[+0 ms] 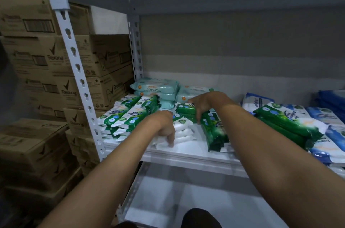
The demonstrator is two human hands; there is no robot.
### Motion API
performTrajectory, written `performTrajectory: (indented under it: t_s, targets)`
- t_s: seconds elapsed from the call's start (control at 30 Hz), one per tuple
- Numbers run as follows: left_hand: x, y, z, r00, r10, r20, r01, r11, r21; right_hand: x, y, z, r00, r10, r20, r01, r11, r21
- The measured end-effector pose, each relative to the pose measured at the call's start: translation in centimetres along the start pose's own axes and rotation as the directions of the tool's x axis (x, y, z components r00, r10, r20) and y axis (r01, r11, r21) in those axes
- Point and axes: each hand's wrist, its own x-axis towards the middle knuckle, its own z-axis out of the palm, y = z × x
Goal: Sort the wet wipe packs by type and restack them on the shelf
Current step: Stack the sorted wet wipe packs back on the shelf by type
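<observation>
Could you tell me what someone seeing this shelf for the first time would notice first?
Probably the two bare arms reaching in at the centre: the left hand presses on white pack ends near the shelf front edge, while the right hand takes a grip on green pine wipe packs. Next come the pale teal packs stacked at the back left, and the brown cartons piled left of the rack.
</observation>
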Motion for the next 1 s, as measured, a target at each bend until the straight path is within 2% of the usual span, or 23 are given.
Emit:
performTrajectory:
  t_s: [0.1,0.2,0.23,0.37,0.53,0.7,0.87,1.0]
  targets:
    - [-0.1,-0.8,-0.9,0.987,0.154,0.056,-0.159,0.980,0.118,0.1,-0.1,0.1,1.000,0.000,0.015,-0.001,0.999,0.049]
    - [0.0,-1.7,-1.5,0.975,0.220,0.034,-0.221,0.929,0.296,0.0,-0.3,0.2,1.000,0.023,0.021,-0.024,0.998,0.060]
    - [0.0,-2.0,-1.6,0.971,0.237,0.028,-0.235,0.928,0.290,0.0,-0.4,0.2,0.999,0.035,0.021,-0.036,0.997,0.065]
    - [-1.4,-2.2,-2.0,0.946,0.316,0.067,-0.321,0.943,0.088,0.1,-0.5,0.2,0.998,0.032,0.060,-0.038,0.994,0.098]
    - [-2.4,0.2,1.1,0.929,0.369,-0.036,-0.352,0.910,0.220,0.1,-0.9,0.1,1.000,-0.011,0.026,0.010,0.999,0.045]
    - [-2.2,-0.2,3.4,0.864,0.428,-0.264,-0.378,0.899,0.222,-0.4,-1.1,0.3,0.994,-0.110,-0.012,0.110,0.993,0.034]
    - [-2.9,-2.2,3.1,0.840,0.499,-0.213,-0.481,0.866,0.134,-0.8,-2.5,0.3,0.987,-0.144,-0.073,0.135,0.984,-0.113]
    - [-2.9,-3.7,2.8,0.814,0.550,-0.185,-0.526,0.835,0.163,-1.1,-3.7,0.5,0.982,-0.150,-0.110,0.120,0.963,-0.241]
